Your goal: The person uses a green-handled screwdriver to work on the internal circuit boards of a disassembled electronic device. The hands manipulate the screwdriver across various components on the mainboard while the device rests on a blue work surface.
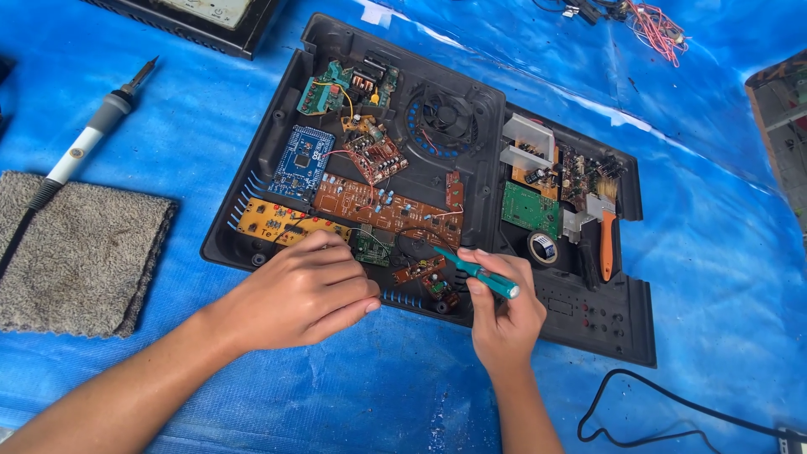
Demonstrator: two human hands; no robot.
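Observation:
A black plastic housing (pixel 622 336) lies open on a blue sheet, filled with several circuit boards: a blue one (pixel 301 161), a long brown one (pixel 378 206), a yellow one (pixel 269 220) and a green one (pixel 530 208). My left hand (pixel 307 290) rests on the housing's front edge, fingers curled over the yellow board's right end and a small green board (pixel 374 246). My right hand (pixel 504 315) grips a teal-handled screwdriver (pixel 481 274), its tip pointing up-left toward a small brown board (pixel 418 269).
A soldering iron (pixel 88 139) lies at the left, its cord crossing a grey towel (pixel 84 248). A paintbrush with an orange handle (pixel 606 240) and a tape roll (pixel 543 248) sit in the housing's right bay. A black cable (pixel 664 395) runs at bottom right. Red wires (pixel 656 25) lie at the top.

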